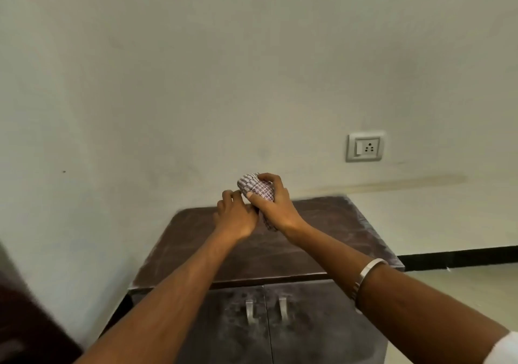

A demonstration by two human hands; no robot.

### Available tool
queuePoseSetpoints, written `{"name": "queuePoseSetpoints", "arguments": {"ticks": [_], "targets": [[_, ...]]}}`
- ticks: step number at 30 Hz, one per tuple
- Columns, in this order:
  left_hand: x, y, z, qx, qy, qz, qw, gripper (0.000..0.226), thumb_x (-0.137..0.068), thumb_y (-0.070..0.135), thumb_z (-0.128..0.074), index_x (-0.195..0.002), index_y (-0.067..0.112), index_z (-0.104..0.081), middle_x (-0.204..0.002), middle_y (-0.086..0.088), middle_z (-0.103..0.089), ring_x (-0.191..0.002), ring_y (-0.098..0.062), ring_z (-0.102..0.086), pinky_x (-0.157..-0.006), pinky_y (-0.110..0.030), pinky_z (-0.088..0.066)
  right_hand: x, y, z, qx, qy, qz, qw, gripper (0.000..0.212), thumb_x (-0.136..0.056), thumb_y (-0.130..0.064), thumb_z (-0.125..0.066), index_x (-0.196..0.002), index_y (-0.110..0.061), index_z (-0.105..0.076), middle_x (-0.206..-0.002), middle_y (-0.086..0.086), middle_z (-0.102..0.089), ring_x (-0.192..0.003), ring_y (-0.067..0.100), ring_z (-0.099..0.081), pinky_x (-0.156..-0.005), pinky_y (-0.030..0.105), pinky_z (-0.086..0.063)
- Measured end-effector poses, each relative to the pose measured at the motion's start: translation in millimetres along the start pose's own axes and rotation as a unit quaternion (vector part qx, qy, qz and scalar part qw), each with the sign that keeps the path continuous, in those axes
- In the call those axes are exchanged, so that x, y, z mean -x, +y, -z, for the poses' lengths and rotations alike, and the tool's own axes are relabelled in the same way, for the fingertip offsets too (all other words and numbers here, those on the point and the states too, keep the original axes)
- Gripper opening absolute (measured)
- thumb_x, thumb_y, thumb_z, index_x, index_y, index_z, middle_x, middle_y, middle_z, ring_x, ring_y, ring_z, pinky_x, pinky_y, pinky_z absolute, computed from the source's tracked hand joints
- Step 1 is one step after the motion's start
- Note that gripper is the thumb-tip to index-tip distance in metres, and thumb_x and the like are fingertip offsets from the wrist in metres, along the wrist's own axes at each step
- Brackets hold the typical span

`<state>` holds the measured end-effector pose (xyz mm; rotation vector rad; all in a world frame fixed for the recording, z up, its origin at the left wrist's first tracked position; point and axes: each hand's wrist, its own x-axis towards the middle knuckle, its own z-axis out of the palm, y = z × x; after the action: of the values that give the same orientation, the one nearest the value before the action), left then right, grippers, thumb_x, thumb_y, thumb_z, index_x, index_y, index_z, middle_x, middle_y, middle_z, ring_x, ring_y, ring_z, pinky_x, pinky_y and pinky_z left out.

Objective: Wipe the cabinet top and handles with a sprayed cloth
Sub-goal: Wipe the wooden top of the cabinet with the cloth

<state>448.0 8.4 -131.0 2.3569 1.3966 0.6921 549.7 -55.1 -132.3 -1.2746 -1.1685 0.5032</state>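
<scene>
the right hand [276, 205] grips a bunched checked cloth [256, 188], fingers curled round it, held in the air above the far part of the cabinet top [322, 237]. the left hand [235, 218] pinches the cloth's lower edge. below, two metal handles [249, 312] sit on the dusty cabinet doors [322, 321]. a wall socket [364, 146] is mounted to the right.

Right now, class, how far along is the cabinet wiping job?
Nothing looks wiped yet: the cabinet top shows dusty streaks, and the two door handles sit on grimy doors. In hand: the right hand grips the bunched checked cloth, the left hand touching it. Wiping top and handles remains.
</scene>
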Motion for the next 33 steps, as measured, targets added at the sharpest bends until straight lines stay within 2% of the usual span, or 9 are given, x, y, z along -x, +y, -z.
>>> {"name": "queuePoseSetpoints", "arguments": {"ticks": [3,8,11,15,20,27,30,31,33], "targets": [[-8.4,19.6,-45.7,-0.03,-0.023,-0.072,0.997,0.052,-0.096,0.044,-0.036,-0.139,0.013,-0.033,-0.145,-0.01,-0.03,-0.131,-0.03,-0.034,-0.107,-0.047,-0.031,-12.2,33.3,42.7,0.071,0.043,-0.023,0.996,0.054,-0.086,-0.039,-0.069,-0.132,-0.03,-0.043,-0.128,0.011,-0.046,-0.107,0.025,-0.059,-0.075,0.026,-0.055],[-28.0,37.0,-107.5,-0.043,-0.076,-0.153,0.984,0.063,-0.097,0.048,-0.035,-0.149,0.015,-0.022,-0.156,-0.007,-0.022,-0.144,-0.026,-0.019,-0.118,-0.046,-0.015,-42.3,82.0,117.0,0.198,0.123,-0.088,0.968,0.055,-0.083,-0.045,-0.067,-0.131,-0.033,-0.042,-0.125,0.009,-0.041,-0.105,0.024,-0.054,-0.089,0.03,-0.048],[-43.1,41.9,-131.6,-0.047,-0.097,-0.178,0.978,0.063,-0.098,0.048,-0.033,-0.151,0.015,-0.021,-0.158,-0.007,-0.019,-0.146,-0.025,-0.014,-0.12,-0.044,-0.009,-62.0,109.2,154.0,0.275,0.148,-0.135,0.94,0.057,-0.082,-0.046,-0.066,-0.132,-0.032,-0.041,-0.126,0.01,-0.04,-0.097,0.026,-0.054,-0.087,0.033,-0.046],[-66.4,47.2,-156.1,-0.051,-0.109,-0.205,0.971,0.062,-0.099,0.046,-0.031,-0.152,0.015,-0.02,-0.159,-0.007,-0.018,-0.147,-0.024,-0.012,-0.121,-0.043,-0.006,-84.7,141.1,186.3,0.367,0.157,-0.179,0.899,0.056,-0.083,-0.051,-0.064,-0.131,-0.031,-0.041,-0.13,0.014,-0.038,-0.11,0.039,-0.056,-0.099,0.045,-0.047],[-90.2,51.9,-181.3,-0.065,-0.12,-0.215,0.967,0.062,-0.1,0.046,-0.029,-0.152,0.014,-0.019,-0.159,-0.008,-0.019,-0.147,-0.024,-0.012,-0.122,-0.042,-0.004,-104.5,169.4,198.8,0.429,0.176,-0.189,0.865,0.052,-0.085,-0.045,-0.062,-0.13,-0.028,-0.042,-0.128,0.015,-0.036,-0.116,0.043,-0.048,-0.1,0.051,-0.044],[-109.1,44.6,-198.2,-0.075,-0.126,-0.193,0.97,0.063,-0.1,0.046,-0.027,-0.152,0.012,-0.017,-0.159,-0.009,-0.017,-0.148,-0.024,-0.009,-0.122,-0.042,-0.002,-116.2,197.2,192.4,0.505,0.138,-0.201,0.828,0.05,-0.091,-0.053,-0.049,-0.133,-0.027,-0.044,-0.138,0.009,-0.028,-0.128,0.038,-0.034,-0.099,0.056,-0.038],[-114.6,38.9,-197.8,-0.076,-0.135,-0.179,0.972,0.064,-0.1,0.046,-0.027,-0.152,0.011,-0.016,-0.16,-0.009,-0.016,-0.148,-0.024,-0.008,-0.122,-0.042,-0.003,-116.5,201.3,196.0,0.572,0.103,-0.16,0.798,0.047,-0.091,-0.048,-0.04,-0.128,-0.021,-0.05,-0.144,0.003,-0.028,-0.135,0.031,-0.024,-0.103,0.063,-0.025],[-115.7,37.5,-197.4,-0.077,-0.136,-0.174,0.972,0.064,-0.1,0.046,-0.027,-0.152,0.011,-0.016,-0.16,-0.009,-0.016,-0.148,-0.024,-0.008,-0.122,-0.042,-0.003,-117.2,201.3,197.9,0.595,0.089,-0.137,0.787,0.047,-0.091,-0.045,-0.038,-0.127,-0.018,-0.052,-0.142,0.003,-0.033,-0.134,0.029,-0.027,-0.105,0.061,-0.022],[-117.3,35.6,-196.6,-0.075,-0.14,-0.168,0.973,0.064,-0.1,0.047,-0.027,-0.152,0.011,-0.016,-0.16,-0.009,-0.015,-0.148,-0.025,-0.008,-0.122,-0.042,-0.003,-119.0,199.1,202.8,0.601,0.067,-0.114,0.788,0.046,-0.092,-0.04,-0.037,-0.127,-0.014,-0.054,-0.138,0.007,-0.043,-0.128,0.029,-0.039,-0.105,0.052,-0.031]]}}
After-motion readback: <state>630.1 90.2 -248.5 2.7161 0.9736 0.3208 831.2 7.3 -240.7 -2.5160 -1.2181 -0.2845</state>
